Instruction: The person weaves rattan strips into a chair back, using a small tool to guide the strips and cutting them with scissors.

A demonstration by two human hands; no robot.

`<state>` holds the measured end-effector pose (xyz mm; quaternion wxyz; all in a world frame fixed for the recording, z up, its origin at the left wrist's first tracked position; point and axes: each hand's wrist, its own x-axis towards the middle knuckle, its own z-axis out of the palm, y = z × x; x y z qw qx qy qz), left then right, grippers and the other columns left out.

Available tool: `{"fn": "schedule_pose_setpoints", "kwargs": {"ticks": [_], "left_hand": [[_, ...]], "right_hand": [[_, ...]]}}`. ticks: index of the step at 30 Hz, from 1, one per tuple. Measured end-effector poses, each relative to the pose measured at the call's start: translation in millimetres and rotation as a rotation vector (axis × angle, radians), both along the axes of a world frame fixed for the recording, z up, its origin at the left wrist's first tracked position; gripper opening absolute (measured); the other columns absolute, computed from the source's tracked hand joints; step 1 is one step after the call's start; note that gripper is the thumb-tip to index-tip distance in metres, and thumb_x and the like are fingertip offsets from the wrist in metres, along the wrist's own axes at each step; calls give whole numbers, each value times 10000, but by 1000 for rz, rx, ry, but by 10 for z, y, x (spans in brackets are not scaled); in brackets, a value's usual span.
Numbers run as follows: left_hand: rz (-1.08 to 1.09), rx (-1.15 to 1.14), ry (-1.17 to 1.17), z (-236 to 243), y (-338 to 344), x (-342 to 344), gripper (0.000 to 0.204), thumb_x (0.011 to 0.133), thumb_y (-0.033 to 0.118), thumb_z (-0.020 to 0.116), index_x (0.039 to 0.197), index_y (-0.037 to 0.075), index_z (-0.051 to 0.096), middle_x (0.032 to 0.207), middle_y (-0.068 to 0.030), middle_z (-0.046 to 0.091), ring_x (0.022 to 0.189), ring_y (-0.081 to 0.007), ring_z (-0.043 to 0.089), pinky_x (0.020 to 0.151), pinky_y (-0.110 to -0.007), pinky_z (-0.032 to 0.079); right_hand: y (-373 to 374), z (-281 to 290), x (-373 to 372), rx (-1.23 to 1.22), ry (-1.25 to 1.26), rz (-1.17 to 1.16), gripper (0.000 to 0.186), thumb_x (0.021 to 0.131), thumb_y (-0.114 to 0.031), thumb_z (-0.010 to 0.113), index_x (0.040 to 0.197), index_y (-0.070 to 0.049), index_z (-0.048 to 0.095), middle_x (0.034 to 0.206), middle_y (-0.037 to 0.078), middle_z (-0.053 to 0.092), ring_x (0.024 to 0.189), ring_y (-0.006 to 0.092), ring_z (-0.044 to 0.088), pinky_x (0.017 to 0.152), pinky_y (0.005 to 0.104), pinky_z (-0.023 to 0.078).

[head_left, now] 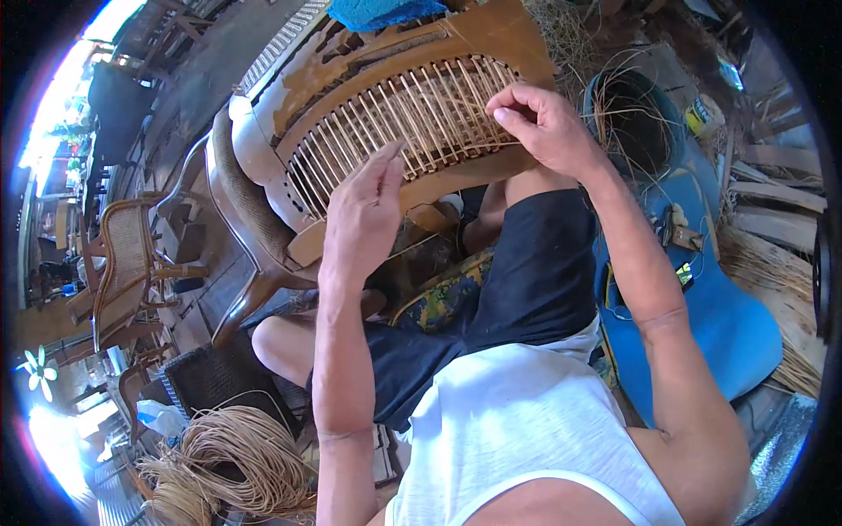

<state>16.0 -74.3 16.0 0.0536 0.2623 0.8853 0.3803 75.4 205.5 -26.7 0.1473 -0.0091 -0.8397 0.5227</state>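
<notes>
Left hand (361, 206): over the frame's near side, fingers close together; whether a strand is between them cannot be told. Right hand (554, 133): raised over the right end, thumb and index tips near each other; a hold on anything cannot be confirmed. Wooden frame (513, 44): its near rail (460, 180) passes behind the left hand. Judged stiff and fairly heavy, the smooth finish perhaps slippery; best steadied by that rail. Cane strands (399, 110): 1 row across the frame's opening, between and beyond the 2 hands. Judged light, springy, liable to split under sharp bending; best pinched close to the rail. Carved cut-outs (351, 46): farther out, judged more fragile, unsuitable for gripping.
</notes>
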Motion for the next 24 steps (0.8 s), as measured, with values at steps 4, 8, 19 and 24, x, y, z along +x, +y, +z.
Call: {"fn": "schedule_pose_setpoints", "kwargs": {"ticks": [4,8,19,24], "left_hand": [[-60,-179,131,175,238,-78,318,1021,265,637,1292,130,730,986,-114,747,867,-176,687,815,-336,528],[-219,-194,192,253,363,-177,308,990,280,675,1254,137,744,1087,-158,755,987,-286,719,901,-387,549],[-445,-503,439,261,520,-304,252,972,211,666,1192,136,764,1139,-94,742,1093,-300,687,978,-435,538],[-473,-533,415,280,514,-346,240,969,197,662,1175,132,767,1183,-79,745,1083,-304,691,989,-437,538]], "right_hand": [[-8,15,24,-28,-36,0,209,992,-220,695,1084,-33,717,866,17,690,808,95,622,745,296,516],[104,-111,5,-214,62,53,196,1005,-250,701,1075,-70,736,863,-31,679,817,64,603,753,279,507],[242,-214,49,-120,81,15,159,1008,-249,693,1065,-116,760,887,-44,693,799,60,593,745,258,496],[224,-122,65,-128,80,49,157,1001,-226,700,1064,-99,766,917,-32,713,870,69,628,813,261,509]]}}
